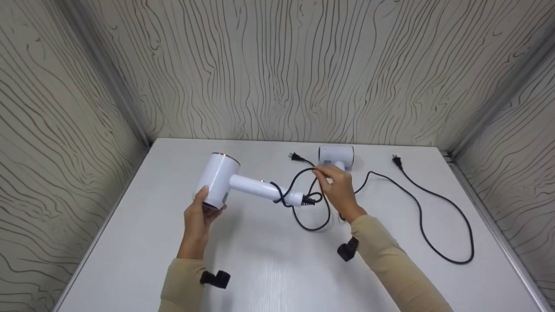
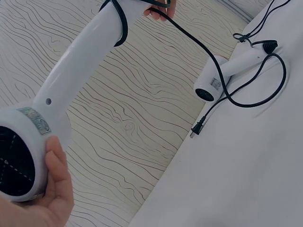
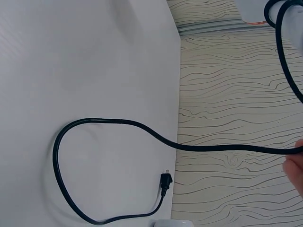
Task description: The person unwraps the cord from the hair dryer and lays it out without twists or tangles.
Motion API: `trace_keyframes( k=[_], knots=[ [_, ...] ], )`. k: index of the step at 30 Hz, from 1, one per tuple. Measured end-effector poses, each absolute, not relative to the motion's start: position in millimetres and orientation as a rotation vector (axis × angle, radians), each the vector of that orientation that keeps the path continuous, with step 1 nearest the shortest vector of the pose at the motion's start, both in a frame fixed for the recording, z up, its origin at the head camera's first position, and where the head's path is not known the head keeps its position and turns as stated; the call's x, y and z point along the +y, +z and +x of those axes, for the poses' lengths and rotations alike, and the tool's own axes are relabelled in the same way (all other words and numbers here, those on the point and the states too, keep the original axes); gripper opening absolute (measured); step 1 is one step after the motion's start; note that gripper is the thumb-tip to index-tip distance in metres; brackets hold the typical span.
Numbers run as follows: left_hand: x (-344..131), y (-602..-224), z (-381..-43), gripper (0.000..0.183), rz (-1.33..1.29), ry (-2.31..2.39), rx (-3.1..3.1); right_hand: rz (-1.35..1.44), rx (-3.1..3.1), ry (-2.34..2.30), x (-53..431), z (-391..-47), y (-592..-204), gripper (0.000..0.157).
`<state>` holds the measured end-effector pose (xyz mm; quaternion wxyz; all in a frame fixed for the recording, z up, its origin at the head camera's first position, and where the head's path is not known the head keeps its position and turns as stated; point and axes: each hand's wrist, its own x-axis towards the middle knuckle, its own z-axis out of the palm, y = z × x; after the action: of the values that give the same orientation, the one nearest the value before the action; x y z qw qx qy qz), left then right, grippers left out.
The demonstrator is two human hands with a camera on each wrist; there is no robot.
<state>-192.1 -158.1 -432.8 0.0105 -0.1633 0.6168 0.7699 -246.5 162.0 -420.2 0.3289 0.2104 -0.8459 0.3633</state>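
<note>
A white hair dryer is held up over the table by my left hand, which grips the barrel near its dark end. In the left wrist view the thumb and fingers curl round that barrel. The dryer's handle points right, with its black cord looped round the lower part. My right hand pinches the cord between thumb and fingertips, just right of the handle's end. From there the cord hangs in a loop and runs to a plug lying on the table.
A second white hair dryer lies at the back of the white table, partly hidden by my right hand. Its cord curves over the right side to another plug. Patterned wall panels enclose the back and sides.
</note>
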Motion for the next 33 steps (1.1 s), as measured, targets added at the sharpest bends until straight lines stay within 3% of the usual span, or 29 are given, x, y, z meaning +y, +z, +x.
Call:
trace_keyframes(
  k=[27, 33],
  knots=[
    [-162, -433, -196, 0.074, -0.752, 2.579, 1.756, 0.678, -2.075, 0.842, 160, -239, -429, 0.007],
    [-164, -427, -198, 0.074, -0.766, 2.694, 1.629, 0.774, -2.074, 0.781, 159, -233, -438, 0.013]
  ],
)
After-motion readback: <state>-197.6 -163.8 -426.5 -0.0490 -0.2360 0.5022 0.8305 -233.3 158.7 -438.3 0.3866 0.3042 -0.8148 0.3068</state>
